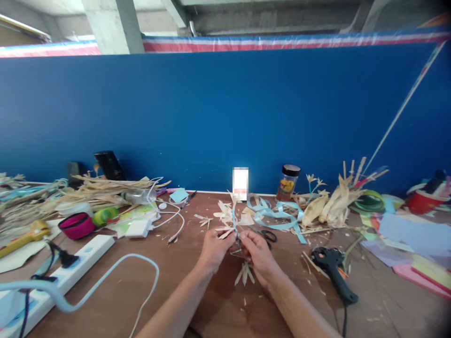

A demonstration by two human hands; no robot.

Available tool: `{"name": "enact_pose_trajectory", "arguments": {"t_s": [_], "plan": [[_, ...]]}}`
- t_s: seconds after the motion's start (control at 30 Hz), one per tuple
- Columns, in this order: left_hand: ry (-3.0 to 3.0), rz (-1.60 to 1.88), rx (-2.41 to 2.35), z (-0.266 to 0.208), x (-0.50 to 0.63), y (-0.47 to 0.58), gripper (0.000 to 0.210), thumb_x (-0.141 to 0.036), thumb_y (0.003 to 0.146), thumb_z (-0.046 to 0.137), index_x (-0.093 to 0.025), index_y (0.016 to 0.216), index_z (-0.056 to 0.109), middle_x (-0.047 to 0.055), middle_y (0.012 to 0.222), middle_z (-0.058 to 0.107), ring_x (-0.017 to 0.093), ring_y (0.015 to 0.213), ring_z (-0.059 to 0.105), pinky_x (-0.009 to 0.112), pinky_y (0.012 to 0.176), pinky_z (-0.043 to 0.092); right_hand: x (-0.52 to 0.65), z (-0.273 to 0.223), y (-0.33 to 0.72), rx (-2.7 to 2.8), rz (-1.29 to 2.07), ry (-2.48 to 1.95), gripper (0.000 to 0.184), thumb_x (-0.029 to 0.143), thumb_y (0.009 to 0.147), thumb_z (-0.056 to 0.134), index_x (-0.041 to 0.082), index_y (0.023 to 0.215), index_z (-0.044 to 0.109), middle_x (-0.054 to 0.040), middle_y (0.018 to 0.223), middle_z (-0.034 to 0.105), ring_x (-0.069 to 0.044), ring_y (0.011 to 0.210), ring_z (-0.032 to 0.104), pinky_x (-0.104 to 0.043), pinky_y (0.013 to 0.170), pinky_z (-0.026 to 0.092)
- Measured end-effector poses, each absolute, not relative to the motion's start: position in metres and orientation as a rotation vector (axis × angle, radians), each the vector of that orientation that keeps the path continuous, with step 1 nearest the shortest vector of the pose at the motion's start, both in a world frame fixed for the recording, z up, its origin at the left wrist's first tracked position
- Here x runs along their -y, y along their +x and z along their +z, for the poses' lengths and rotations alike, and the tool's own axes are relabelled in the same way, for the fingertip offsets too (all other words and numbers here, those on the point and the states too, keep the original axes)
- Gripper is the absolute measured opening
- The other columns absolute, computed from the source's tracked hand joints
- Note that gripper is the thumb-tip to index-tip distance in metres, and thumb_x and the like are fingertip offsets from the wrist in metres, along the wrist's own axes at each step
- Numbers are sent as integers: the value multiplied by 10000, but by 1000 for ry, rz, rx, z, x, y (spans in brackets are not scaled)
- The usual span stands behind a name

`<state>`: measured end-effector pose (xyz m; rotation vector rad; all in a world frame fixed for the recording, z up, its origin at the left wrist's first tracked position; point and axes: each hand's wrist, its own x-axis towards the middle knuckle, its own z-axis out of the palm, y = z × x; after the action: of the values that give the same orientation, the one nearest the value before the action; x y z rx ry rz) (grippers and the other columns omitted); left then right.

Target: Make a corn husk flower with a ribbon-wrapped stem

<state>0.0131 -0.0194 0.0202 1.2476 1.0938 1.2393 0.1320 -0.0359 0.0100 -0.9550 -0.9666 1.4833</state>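
At the middle of the table, my left hand [215, 248] and my right hand [258, 252] meet, fingers pinched around a husk flower [233, 217]. Its thin stem looks wrapped in light blue, and pale petals stand out above and between my fingers. The exact grip is partly hidden by the fingertips. Below my hands lies a loose cluster of pale husk petals [244, 274]. Black-handled scissors [269, 235] rest just beyond my right hand, partly covered. A curled light blue ribbon [278, 217] is spread out behind them.
On the right lie a black glue gun [334, 272], dried husks [327, 206] and coloured paper [405, 234]. A jar [288, 183] and a bright phone-like screen [241, 180] stand by the blue partition [211, 117]. Leftward are a power strip [81, 267], white cables, a magenta pouch [76, 225] and piled husk strips [105, 188].
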Motion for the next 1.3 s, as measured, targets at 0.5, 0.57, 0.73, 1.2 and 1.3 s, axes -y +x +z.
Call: {"name": "enact_pose_trajectory", "arguments": {"t_s": [0.5,0.57,0.73,1.2,1.3], "plan": [[1210,1298,-1083,18,15,10,235,-316,642,616,-121,536,539,-49,444,420,56,425,347,176,419,281,31,-8,134,1338,1169,-1071,244,376,702,587,142,655,537,26,542,498,-86,500,415,-202,488,319],[1181,1292,-1090,18,14,9,237,-324,631,626,-122,541,543,-49,445,429,55,421,356,175,420,289,32,-6,133,1337,1177,-1083,242,370,700,586,140,644,533,32,531,480,-78,491,390,-199,480,301],[1103,1249,-1108,22,15,8,210,-322,613,645,-119,603,592,-40,468,477,56,430,391,165,422,293,35,0,132,1280,1286,-1065,250,384,699,575,142,647,536,44,512,464,-61,448,351,-185,437,263],[1089,1267,-1112,24,16,7,200,-305,608,652,-112,591,600,-56,432,425,40,403,342,159,393,245,36,4,131,1205,1429,-1054,270,419,692,536,157,639,502,28,552,498,-60,446,395,-161,399,256],[1069,1259,-1108,24,15,7,209,-312,606,654,-109,602,606,-54,424,428,37,397,333,159,392,235,36,3,131,1175,1455,-1060,278,426,689,540,156,638,502,27,559,502,-57,446,396,-154,396,249]]}}
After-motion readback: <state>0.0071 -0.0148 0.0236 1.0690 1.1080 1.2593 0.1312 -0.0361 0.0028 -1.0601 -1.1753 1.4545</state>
